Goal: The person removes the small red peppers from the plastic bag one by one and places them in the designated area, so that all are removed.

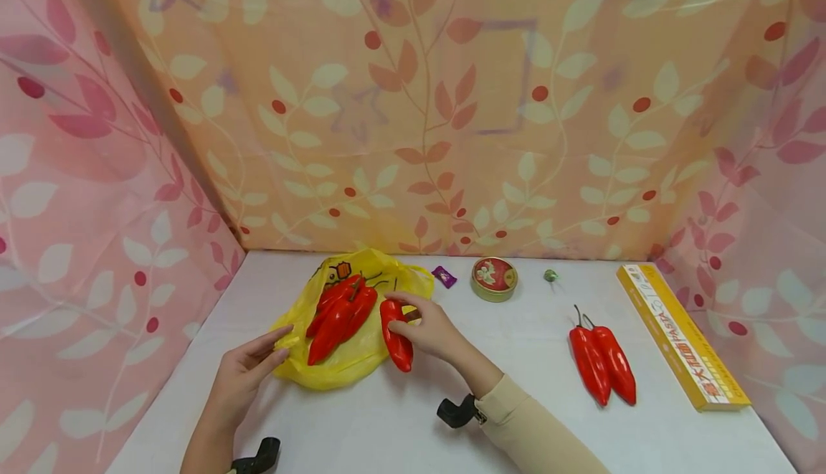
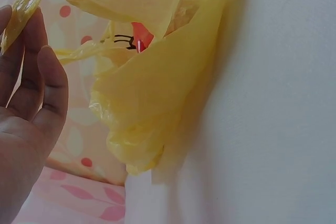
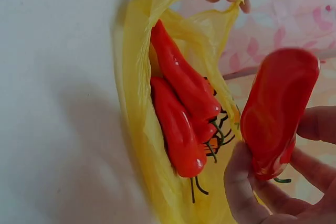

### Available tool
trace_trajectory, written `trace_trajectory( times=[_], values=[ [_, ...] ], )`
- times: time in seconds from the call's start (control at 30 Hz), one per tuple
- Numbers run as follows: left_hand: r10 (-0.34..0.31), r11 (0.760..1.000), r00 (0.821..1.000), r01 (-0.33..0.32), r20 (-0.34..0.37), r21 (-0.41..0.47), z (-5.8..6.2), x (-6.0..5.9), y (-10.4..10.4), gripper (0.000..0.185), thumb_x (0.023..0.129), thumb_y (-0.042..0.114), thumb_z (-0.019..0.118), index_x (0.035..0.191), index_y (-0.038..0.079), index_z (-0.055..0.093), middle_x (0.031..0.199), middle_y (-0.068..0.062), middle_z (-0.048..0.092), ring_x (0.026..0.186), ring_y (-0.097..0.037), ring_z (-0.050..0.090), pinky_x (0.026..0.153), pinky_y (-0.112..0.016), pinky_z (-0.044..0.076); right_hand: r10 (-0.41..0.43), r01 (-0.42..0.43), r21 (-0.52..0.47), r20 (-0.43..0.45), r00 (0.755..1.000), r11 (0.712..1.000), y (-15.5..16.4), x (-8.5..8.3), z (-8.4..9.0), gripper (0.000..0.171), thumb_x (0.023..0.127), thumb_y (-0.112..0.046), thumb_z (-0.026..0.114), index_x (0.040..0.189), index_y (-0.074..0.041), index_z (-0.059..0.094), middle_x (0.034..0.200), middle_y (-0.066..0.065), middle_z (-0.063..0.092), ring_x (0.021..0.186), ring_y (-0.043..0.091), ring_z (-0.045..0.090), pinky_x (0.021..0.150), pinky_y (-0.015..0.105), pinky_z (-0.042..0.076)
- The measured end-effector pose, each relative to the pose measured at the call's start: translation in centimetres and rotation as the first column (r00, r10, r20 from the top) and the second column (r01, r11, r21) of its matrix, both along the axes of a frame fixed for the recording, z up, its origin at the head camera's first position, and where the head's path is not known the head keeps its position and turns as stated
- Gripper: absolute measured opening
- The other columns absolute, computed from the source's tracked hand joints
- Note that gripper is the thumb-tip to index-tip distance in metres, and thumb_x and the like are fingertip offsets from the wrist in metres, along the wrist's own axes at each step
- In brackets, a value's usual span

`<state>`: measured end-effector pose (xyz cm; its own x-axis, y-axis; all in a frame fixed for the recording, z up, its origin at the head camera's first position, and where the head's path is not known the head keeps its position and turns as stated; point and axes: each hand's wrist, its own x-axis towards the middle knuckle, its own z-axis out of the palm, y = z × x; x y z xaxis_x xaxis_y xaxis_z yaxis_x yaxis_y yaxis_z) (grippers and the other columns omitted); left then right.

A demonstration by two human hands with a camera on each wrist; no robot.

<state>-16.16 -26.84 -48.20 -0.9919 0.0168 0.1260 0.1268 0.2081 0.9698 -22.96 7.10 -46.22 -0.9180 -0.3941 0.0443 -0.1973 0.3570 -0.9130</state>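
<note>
My left hand pinches the near left edge of a yellow plastic bag, thumb against fingers. In the left wrist view a twisted strip of the bag runs between the fingertips. Several red peppers with thin green stems lie inside the open bag. My right hand grips another red pepper between thumb and fingers, over the bag's right side, its tip pointing toward me. Two more red peppers lie side by side on the table to the right.
Along the back of the white table are a purple wrapped candy, a round red tin and a small green-wrapped lollipop. A long yellow pasta box lies near the right edge. Patterned cloth walls enclose the back and sides.
</note>
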Motion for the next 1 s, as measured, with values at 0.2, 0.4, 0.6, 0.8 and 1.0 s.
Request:
trace_trajectory(
  times=[0.2,0.4,0.6,0.8,1.0],
  values=[
    [0.000,1.000,1.000,0.000,0.015,0.008,0.0,0.0,0.1,0.048,0.096,0.017,0.069,0.137,-0.005,0.058,0.125,0.020,0.068,0.117,0.010,0.057,0.090,-0.013,0.052,-0.036,0.036,0.004,0.005,0.999,0.999,1.9,1.0,0.2,0.051,0.097,-0.030,0.066,0.146,-0.028,0.052,0.139,0.005,0.057,0.100,0.023,0.065,0.071,0.032,0.062],
    [-0.012,1.000,1.000,0.012,0.002,0.023,0.0,-0.1,0.1,0.047,0.097,0.015,0.069,0.137,-0.006,0.058,0.125,0.020,0.068,0.118,0.010,0.057,0.090,-0.013,0.052,-0.085,0.085,0.023,-0.007,0.996,0.996,4.3,1.7,0.3,0.052,0.097,-0.029,0.067,0.147,-0.029,0.051,0.143,0.004,0.055,0.101,0.023,0.063,0.070,0.032,0.062],
    [-0.016,0.999,1.000,0.016,-0.002,0.029,0.0,-0.1,0.1,0.047,0.097,0.014,0.068,0.138,-0.006,0.057,0.125,0.020,0.068,0.117,0.010,0.058,0.090,-0.014,0.053,-0.146,0.148,0.048,-0.030,0.989,0.988,6.7,2.5,0.7,0.056,0.092,-0.029,0.074,0.144,-0.033,0.053,0.140,0.001,0.057,0.102,0.024,0.062,0.070,0.032,0.062],
    [-0.012,1.000,1.000,0.012,0.009,0.023,0.1,0.0,0.2,0.047,0.097,0.015,0.068,0.138,-0.006,0.057,0.125,0.021,0.068,0.116,0.010,0.059,0.090,-0.013,0.053,-0.217,0.219,0.063,-0.036,0.975,0.974,9.2,3.2,0.9,0.058,0.089,-0.030,0.079,0.142,-0.035,0.055,0.136,0.004,0.058,0.105,0.026,0.063,0.070,0.035,0.063],
    [-0.002,1.000,1.000,0.002,0.022,0.002,0.2,0.0,0.3,0.048,0.097,0.018,0.069,0.139,-0.004,0.057,0.124,0.022,0.067,0.117,0.012,0.057,0.090,-0.012,0.052,-0.261,0.266,0.099,-0.059,0.963,0.959,11.7,3.7,1.2,0.060,0.089,-0.028,0.078,0.144,-0.029,0.054,0.134,0.009,0.059,0.109,0.030,0.062,0.074,0.038,0.063]
  ],
)
